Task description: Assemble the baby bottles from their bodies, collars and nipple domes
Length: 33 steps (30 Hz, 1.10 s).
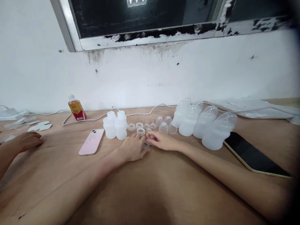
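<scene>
My left hand (132, 148) and my right hand (161, 141) meet on the wooden table (150, 187), fingertips pinched together on a small clear plastic part (146, 144) between them. Just beyond lie white rings (141, 131), clear nipples and small domed caps (163, 126). Several small white bottles (115, 125) stand to the left of the rings. A row of larger clear-capped bottles (206, 125) lies on its side at the right.
A pink phone (92, 141) lies left of my hands, and a dark phone (254, 155) at the right. A drink bottle (76, 108) and a white cable (140, 113) sit by the wall. Another person's hand (24, 141) rests at far left near white pieces (39, 126).
</scene>
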Each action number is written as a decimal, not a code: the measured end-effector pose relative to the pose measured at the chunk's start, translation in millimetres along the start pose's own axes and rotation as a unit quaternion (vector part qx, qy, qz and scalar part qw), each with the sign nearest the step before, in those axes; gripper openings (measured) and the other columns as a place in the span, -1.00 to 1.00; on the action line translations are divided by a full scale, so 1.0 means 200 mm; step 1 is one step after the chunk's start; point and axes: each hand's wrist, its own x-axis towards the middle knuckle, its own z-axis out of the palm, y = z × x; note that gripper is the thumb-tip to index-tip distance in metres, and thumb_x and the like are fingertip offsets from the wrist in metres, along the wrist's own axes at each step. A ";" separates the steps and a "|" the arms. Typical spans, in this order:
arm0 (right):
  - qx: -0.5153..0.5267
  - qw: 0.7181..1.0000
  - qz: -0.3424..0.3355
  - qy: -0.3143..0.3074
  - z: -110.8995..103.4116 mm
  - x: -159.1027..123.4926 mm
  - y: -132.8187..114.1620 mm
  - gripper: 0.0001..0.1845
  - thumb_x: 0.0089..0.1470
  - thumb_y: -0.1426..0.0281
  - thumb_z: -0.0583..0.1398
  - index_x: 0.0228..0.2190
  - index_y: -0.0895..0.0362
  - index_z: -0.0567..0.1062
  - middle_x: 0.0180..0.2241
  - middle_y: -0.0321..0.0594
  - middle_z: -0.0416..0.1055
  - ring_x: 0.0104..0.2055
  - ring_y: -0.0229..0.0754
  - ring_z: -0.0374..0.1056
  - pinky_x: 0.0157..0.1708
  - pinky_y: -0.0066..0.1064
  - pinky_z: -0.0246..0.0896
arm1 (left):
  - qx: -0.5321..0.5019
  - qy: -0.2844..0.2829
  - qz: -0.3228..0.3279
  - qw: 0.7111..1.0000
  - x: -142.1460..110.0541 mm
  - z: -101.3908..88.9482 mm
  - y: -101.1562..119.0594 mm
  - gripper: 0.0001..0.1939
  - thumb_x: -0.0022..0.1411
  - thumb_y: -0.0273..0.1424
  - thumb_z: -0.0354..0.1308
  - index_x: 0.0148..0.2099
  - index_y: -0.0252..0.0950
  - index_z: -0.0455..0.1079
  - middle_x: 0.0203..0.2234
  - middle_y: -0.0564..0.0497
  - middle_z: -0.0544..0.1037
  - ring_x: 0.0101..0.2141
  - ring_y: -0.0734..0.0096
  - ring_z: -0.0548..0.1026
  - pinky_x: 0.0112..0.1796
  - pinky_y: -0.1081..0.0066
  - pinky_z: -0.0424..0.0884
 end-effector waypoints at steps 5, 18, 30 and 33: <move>-0.169 0.971 0.093 0.142 0.05 -0.07 0.05 -0.82 0.03 0.29 0.00 -0.35 0.13 0.27 -0.55 -0.27 0.31 -0.53 -0.24 0.21 -0.54 -0.46 -0.01 | 0.119 0.027 -0.040 0.992 -0.02 -0.02 0.07 -0.64 0.13 -0.34 -0.12 -0.17 -0.53 0.31 -0.19 -0.31 0.33 -0.16 0.07 0.28 -0.22 0.22 0.21; -0.079 0.964 0.136 0.215 0.08 -0.08 0.10 -0.77 -0.03 0.36 0.04 -0.27 0.11 0.14 -0.59 -0.35 0.22 -0.55 -0.20 0.23 -0.49 -0.39 0.10 | 0.107 0.038 -0.072 0.991 0.04 0.04 -0.08 -0.65 0.01 -0.70 -0.15 -0.11 -0.49 0.20 -0.18 -0.28 0.28 -0.20 0.16 0.30 -0.29 0.29 0.28; -0.082 0.963 0.127 0.225 0.09 -0.07 0.10 -0.78 -0.04 0.46 0.01 -0.25 0.14 0.16 -0.34 -0.20 0.36 -0.54 -0.26 0.26 -0.45 -0.39 0.14 | 0.069 0.095 -0.044 0.992 0.07 0.10 -0.14 -0.74 0.17 -0.58 -0.22 -0.10 -0.38 0.16 -0.16 -0.15 0.25 -0.20 0.33 0.29 -0.25 0.40 0.31; -0.110 0.960 0.130 0.221 0.09 -0.07 0.09 -0.80 -0.03 0.46 0.00 -0.27 0.15 0.19 -0.30 -0.16 0.36 -0.51 -0.25 0.27 -0.41 -0.37 0.14 | 0.088 0.114 -0.007 0.990 0.07 0.11 -0.14 -0.68 0.16 -0.58 -0.18 -0.01 -0.37 0.12 -0.08 -0.14 0.22 -0.08 0.26 0.21 -0.14 0.33 0.25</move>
